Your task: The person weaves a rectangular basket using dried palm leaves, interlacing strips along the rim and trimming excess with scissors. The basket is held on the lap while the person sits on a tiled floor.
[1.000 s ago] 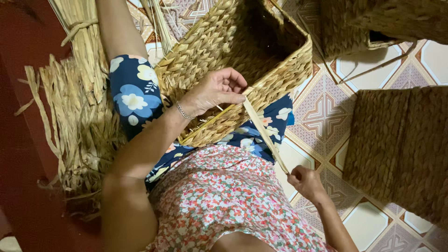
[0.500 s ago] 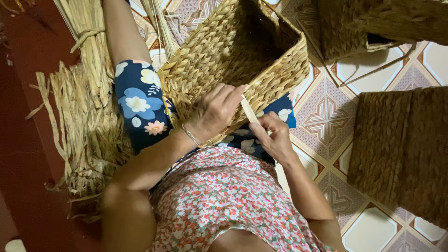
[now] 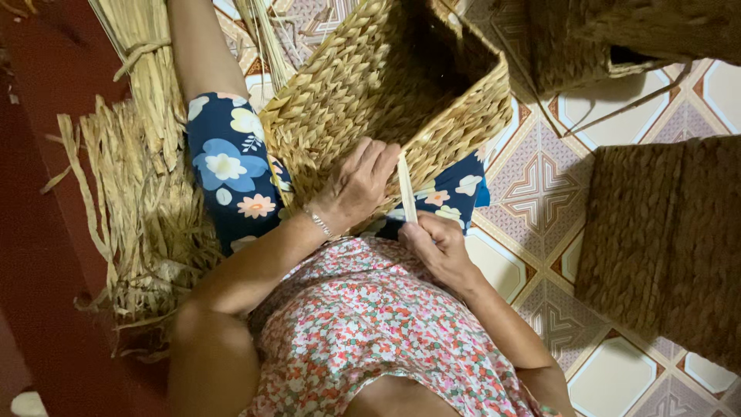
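A pale woven straw basket [image 3: 363,85] rests on my lap, its open mouth facing away. My left hand [image 3: 356,185] presses flat against the basket's near wall, fingers together. My right hand [image 3: 440,247] sits just below the basket's rim and pinches a flat pale straw strip [image 3: 406,189] that runs up from my fingers to the weave beside my left fingertips. A thin bracelet circles my left wrist.
Bundles of dried straw [image 3: 143,193] lie on the floor at my left. Darker brown woven baskets stand at the right [image 3: 664,239] and upper right [image 3: 610,38] on the patterned tile floor [image 3: 540,185].
My right hand has come up from low at the right to just under the basket, shortening the strip's free length. My left hand has stayed on the basket wall.
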